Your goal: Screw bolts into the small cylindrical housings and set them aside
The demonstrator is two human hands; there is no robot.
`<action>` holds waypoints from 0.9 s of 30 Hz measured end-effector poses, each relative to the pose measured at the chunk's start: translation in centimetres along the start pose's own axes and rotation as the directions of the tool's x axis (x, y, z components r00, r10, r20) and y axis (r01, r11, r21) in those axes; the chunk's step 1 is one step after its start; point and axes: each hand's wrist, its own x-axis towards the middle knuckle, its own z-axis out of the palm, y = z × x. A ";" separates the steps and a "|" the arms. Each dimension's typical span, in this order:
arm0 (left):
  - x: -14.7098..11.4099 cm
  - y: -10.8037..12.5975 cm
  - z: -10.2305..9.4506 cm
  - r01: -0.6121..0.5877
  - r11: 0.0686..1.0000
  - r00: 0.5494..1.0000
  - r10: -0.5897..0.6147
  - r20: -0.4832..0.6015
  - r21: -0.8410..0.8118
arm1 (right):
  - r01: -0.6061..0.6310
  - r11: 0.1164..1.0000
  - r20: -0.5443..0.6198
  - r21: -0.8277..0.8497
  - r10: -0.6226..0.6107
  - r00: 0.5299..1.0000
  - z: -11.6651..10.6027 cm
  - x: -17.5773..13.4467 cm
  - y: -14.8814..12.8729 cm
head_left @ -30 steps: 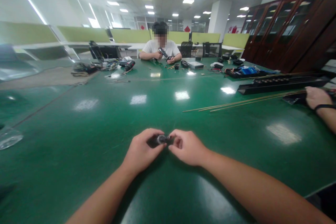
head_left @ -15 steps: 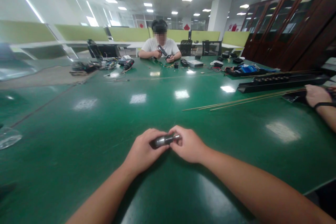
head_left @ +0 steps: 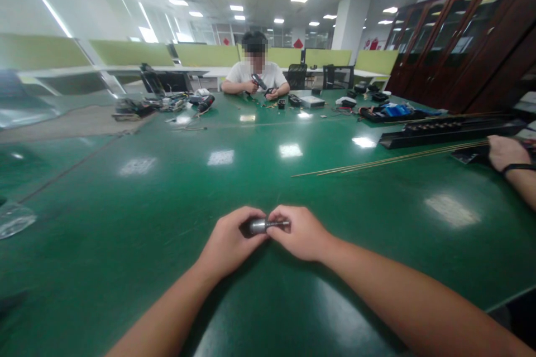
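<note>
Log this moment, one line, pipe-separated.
left hand: grips metal cylinder | right hand: fingers around its thin shaft | beneath: green table

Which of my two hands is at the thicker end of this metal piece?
Your left hand: it grips the thick silver body of the metal piece, while your right hand is at the narrow shaft.

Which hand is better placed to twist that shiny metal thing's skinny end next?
Probably the right hand: it holds the metal part by the thin end, while the left hand grips the thick end.
</note>
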 end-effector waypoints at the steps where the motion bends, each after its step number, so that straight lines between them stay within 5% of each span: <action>1: 0.0 0.1 0.0 -0.001 1.000 1.000 0.001 -0.003 0.002 | 0.000 1.000 0.000 0.004 0.000 1.000 0.0 0.0 0.0; 27: -0.1 0.3 -0.1 0.014 0.999 0.999 -0.012 -0.040 0.045 | -0.010 1.000 0.028 -0.011 0.011 1.000 -0.1 0.2 0.2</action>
